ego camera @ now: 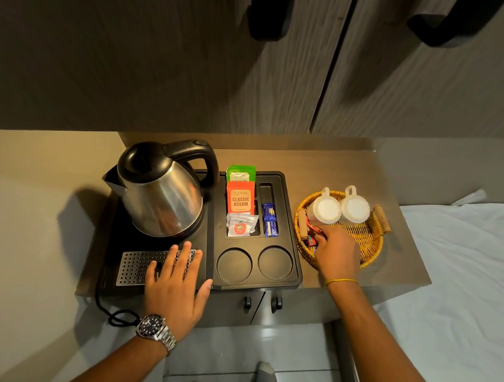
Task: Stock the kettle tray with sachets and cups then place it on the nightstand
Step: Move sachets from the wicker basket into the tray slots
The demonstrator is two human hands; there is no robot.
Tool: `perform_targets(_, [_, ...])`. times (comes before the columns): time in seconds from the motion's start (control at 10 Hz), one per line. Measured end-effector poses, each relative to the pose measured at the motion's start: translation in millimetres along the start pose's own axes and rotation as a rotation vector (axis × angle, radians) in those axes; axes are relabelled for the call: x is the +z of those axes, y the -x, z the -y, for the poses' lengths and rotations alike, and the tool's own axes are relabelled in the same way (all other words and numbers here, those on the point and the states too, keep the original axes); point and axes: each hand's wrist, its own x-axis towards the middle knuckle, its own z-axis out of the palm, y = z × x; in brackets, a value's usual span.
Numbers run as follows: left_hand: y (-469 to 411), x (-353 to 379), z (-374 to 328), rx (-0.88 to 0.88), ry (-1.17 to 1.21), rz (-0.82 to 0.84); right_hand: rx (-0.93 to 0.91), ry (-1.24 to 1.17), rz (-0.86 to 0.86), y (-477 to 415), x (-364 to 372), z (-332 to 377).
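Observation:
A black kettle tray lies on the wooden nightstand. On its left half stands a steel kettle. Its slots hold a green sachet, a red Classic Assam sachet, a white sachet and blue sachets. Both round cup recesses are bare. A wicker basket to the right holds two white cups, upside down, and small red sachets. My left hand rests flat on the tray's metal grille. My right hand reaches into the basket, fingers curled over the red sachets.
Dark wardrobe doors with black handles rise behind the nightstand. A bed with white sheets lies to the right. The kettle's black cord hangs off the front left edge. Two small knobs stick out below the tabletop.

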Motion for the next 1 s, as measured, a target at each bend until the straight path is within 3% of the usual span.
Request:
perform_targets(0.3, [-0.3,-0.4,0.2,0.002,0.001,-0.012,0.057,-0.268,-0.125,3.8,-20.8,-1.6])
perform_targets(0.6, [0.8,-0.4,0.5,-0.005,0.000,-0.005,0.113,-0.574,-0.022,-19.5,-31.5,40.0])
perform_targets(0.8, [0.4,1.0,1.3,-0.006,-0.006,0.013,0.004,-0.418,-0.101,-48.0,-5.0,101.7])
perform_targets(1.0, [-0.4,-0.7,1.1,-0.013,0.007,0.023,-0.165,-0.017,0.049,-59.0,36.0,123.2])
